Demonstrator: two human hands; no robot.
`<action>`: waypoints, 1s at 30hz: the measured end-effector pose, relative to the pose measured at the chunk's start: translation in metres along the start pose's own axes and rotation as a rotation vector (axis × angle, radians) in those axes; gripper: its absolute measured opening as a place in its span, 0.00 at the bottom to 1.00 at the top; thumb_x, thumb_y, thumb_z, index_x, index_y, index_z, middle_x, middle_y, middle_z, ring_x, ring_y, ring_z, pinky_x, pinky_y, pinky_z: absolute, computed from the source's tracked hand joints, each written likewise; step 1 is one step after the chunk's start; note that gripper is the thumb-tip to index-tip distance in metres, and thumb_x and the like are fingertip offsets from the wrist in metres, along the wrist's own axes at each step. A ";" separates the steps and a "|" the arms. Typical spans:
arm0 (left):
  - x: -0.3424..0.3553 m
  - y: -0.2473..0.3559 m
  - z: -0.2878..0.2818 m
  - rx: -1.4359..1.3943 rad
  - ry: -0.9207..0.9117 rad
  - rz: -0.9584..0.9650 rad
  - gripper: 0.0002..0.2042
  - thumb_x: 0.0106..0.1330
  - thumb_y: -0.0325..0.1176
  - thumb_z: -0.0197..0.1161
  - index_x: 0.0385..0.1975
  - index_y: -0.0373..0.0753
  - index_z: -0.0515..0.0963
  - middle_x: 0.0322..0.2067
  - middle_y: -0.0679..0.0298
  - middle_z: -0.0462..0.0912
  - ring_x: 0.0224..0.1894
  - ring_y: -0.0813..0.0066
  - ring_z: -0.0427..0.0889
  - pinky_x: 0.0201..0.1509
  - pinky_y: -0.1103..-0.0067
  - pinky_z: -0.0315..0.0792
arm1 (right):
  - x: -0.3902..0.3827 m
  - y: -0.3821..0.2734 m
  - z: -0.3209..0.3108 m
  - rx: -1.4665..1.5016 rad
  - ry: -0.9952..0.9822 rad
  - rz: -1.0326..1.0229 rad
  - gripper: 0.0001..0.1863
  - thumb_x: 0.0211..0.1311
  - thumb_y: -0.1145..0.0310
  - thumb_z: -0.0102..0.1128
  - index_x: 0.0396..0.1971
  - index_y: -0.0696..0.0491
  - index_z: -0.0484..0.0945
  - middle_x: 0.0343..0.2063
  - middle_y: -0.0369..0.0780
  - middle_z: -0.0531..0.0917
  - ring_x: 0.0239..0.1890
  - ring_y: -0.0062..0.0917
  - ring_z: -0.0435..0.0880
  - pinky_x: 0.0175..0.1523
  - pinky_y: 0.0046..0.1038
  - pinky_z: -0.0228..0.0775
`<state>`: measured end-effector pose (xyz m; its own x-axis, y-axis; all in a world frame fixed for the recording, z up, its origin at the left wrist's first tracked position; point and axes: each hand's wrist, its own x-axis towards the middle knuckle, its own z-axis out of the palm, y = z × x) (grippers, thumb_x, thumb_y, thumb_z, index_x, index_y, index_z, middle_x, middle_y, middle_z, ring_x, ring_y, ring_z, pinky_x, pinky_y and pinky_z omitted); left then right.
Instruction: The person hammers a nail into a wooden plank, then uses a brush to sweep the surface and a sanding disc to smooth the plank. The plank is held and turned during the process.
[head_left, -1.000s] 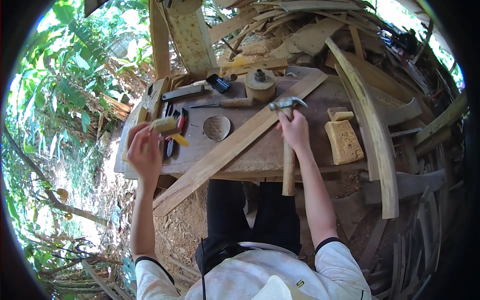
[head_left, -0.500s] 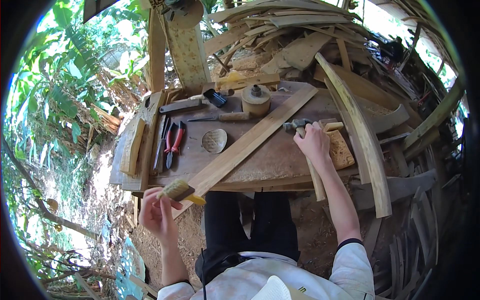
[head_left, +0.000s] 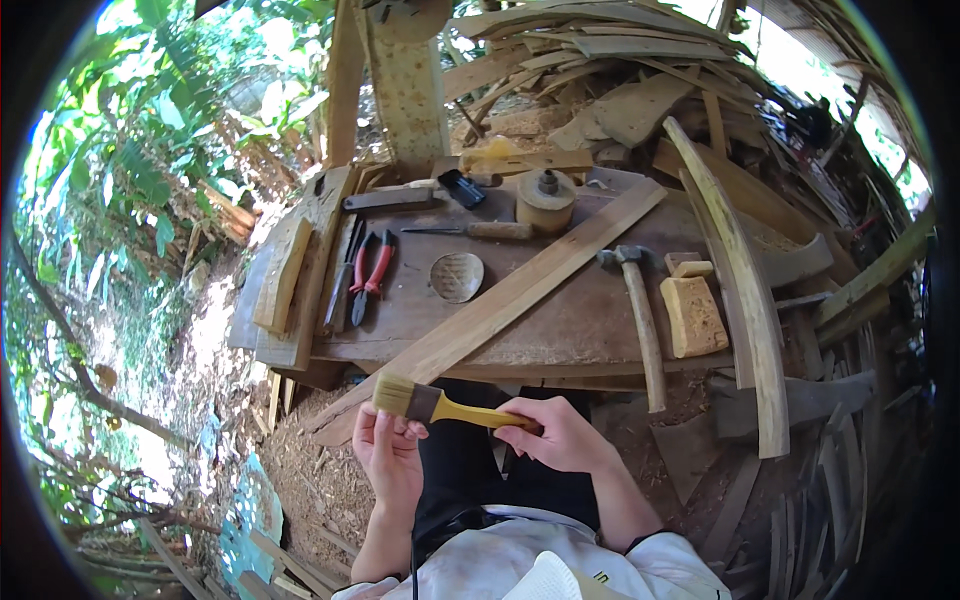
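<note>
A paintbrush (head_left: 455,409) with a yellow handle and pale bristles is held level above my lap, just off the bench's front edge. The end of its handle is gripped by my right hand (head_left: 555,432). At the bristle end, the fingers of my left hand (head_left: 388,447) are closed on the brush from below. To the right, a hammer (head_left: 640,315) lies on the bench, its handle sticking out past the front edge. Beside the hammer is a light wooden block (head_left: 693,316).
A long plank (head_left: 500,300) crosses the workbench (head_left: 590,310) diagonally. Red-handled pliers (head_left: 372,277), a round shallow dish (head_left: 457,277), a wood-handled pointed tool (head_left: 498,230) and a round wooden pot (head_left: 546,205) lie around it. A curved pole (head_left: 735,280) leans at the right.
My right hand has let go of the hammer, now lying on the bench, and come left to the brush handle. The brush has turned, with its handle pointing right.
</note>
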<state>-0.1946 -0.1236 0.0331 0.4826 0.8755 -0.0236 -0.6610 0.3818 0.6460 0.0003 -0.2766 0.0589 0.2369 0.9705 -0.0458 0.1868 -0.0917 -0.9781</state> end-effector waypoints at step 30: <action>0.006 0.038 -0.037 0.276 0.276 0.756 0.24 0.73 0.45 0.50 0.63 0.40 0.72 0.68 0.45 0.75 0.74 0.49 0.70 0.82 0.56 0.57 | 0.005 0.015 0.001 0.370 0.681 -0.304 0.19 0.86 0.59 0.49 0.46 0.60 0.79 0.23 0.35 0.75 0.21 0.14 0.74 0.23 0.22 0.73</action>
<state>-0.2377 -0.0932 0.0294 -0.2135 0.9204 0.3277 -0.5681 -0.3898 0.7248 0.0029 -0.2727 0.0438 0.7738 0.5829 0.2478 0.0386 0.3470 -0.9371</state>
